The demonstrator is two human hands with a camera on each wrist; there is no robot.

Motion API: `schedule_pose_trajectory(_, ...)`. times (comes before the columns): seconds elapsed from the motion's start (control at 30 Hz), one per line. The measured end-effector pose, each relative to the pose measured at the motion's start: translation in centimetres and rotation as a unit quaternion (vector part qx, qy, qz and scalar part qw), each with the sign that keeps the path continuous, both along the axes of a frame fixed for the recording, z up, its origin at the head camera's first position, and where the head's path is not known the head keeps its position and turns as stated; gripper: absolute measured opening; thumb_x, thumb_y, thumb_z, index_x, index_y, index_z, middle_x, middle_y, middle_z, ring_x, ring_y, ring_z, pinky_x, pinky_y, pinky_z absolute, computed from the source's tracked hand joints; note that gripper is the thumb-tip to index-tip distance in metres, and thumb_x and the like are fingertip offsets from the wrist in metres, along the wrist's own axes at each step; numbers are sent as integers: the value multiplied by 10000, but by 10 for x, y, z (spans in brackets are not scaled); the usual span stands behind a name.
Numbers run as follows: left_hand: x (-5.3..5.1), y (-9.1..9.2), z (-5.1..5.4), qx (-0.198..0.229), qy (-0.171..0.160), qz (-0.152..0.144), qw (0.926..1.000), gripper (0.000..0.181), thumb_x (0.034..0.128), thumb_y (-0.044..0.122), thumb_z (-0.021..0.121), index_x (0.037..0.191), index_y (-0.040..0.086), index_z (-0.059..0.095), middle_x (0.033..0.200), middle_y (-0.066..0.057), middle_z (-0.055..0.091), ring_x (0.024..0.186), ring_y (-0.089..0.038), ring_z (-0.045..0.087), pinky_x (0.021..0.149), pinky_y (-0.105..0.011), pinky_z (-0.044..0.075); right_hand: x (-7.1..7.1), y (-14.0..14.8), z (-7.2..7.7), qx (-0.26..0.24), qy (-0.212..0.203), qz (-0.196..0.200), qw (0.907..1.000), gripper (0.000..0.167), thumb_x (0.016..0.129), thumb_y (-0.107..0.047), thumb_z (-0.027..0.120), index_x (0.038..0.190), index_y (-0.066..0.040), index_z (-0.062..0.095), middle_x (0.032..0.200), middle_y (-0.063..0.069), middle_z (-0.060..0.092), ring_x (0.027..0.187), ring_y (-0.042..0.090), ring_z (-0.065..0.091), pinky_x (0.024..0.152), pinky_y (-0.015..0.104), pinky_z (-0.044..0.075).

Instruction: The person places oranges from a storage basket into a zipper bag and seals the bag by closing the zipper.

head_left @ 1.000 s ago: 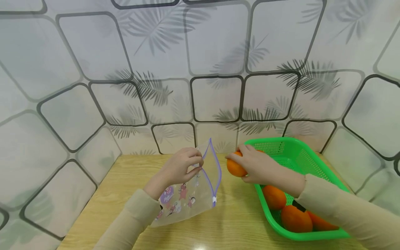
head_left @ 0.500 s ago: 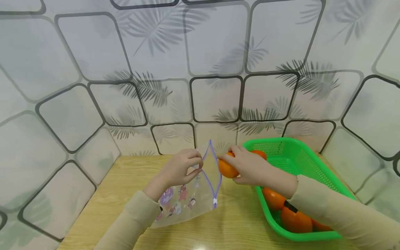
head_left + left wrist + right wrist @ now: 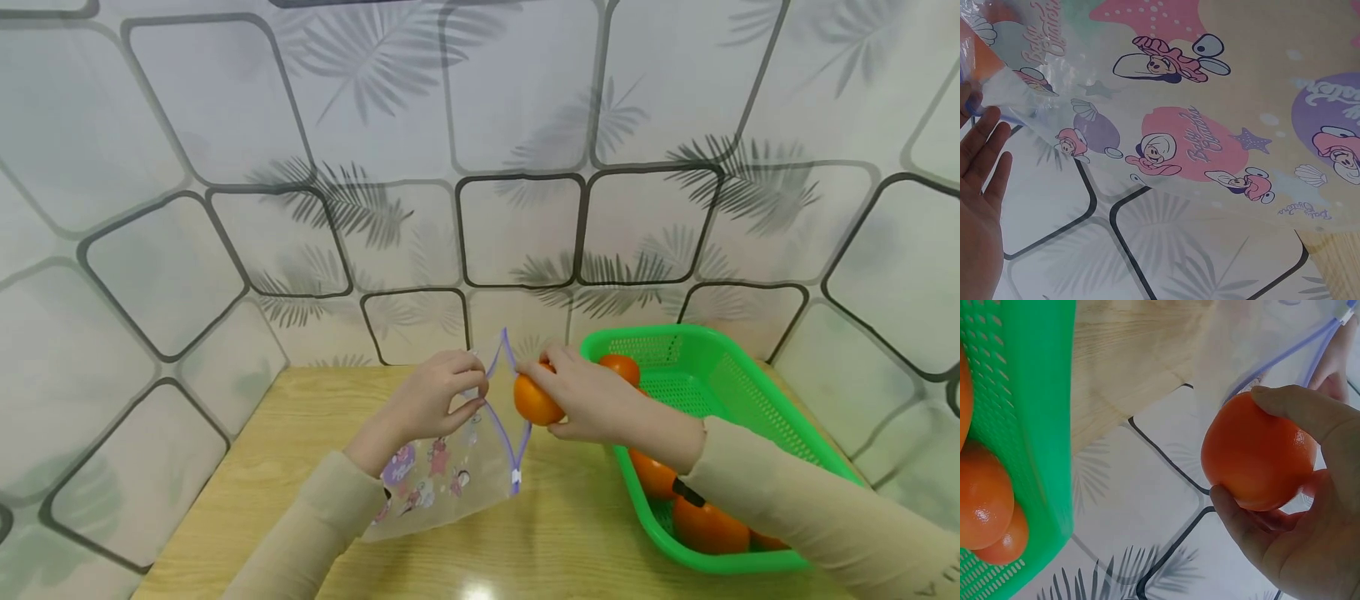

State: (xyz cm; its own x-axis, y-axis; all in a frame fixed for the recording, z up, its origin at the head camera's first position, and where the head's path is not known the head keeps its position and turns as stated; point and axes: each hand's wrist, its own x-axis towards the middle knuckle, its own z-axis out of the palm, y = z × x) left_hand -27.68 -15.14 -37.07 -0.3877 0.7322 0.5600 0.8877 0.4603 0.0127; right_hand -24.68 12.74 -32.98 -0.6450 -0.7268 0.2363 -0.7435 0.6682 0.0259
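My left hand (image 3: 435,398) pinches the purple-edged rim of a clear zip bag (image 3: 442,492) printed with cartoon figures, and the bag's mouth gapes toward the right. In the left wrist view the printed side of the bag (image 3: 1191,144) fills most of the picture. An orange (image 3: 537,400) is gripped by my right hand (image 3: 592,398), right at the bag's opening. Seen from the right wrist, thumb and fingers curl around the orange (image 3: 1257,453), with the purple zip edge (image 3: 1285,359) just behind it. Whether the fruit touches the rim is unclear.
To the right stands a green perforated basket (image 3: 738,367) with several more oranges (image 3: 708,525) in it, partly hidden by my right forearm. Bag and basket are over a wooden table (image 3: 255,467). A patterned backdrop (image 3: 517,233) rises behind and at both sides.
My right hand has carried the orange leftward, from beside the basket to the bag's mouth. The left hand keeps its pinch on the rim and has hardly moved.
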Motion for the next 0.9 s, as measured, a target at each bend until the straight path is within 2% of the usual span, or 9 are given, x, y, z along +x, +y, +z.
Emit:
schedule_pose_trajectory(0.2,1,1,0,35,101,-20,9999,157,875,95,841,906,159,701,989,7,687,950,-193,669,933,-393,574,1,-3,0,-38,-121,-83,9999,812,781,-258,947,1486,-138,562,1253,160,579,1014,267,615,682,307,592)
schedule_pose_trajectory(0.33,1,1,0,52,123,-20,9999,166,870,90,851,905,161,704,986,8,683,934,-186,663,920,-388,576,1,-5,-1,-18,-63,-24,10000,822,785,-263,948,1496,-133,558,1246,159,583,1028,276,612,718,321,596)
schedule_pose_trajectory(0.63,1,2,2,85,181,-73,9998,152,889,100,852,900,154,710,994,-7,691,934,-193,667,927,-381,581,-1,-6,-2,66,128,122,9998,812,768,-277,958,1466,-111,577,1218,140,608,1030,272,616,760,337,599)
schedule_pose_trajectory(0.9,2,4,6,106,168,-138,9997,153,905,101,836,868,158,699,973,0,683,880,-172,646,881,-355,575,0,-8,1,118,32,72,9999,818,770,-294,959,1470,-104,578,1230,140,628,1063,283,622,792,363,602)
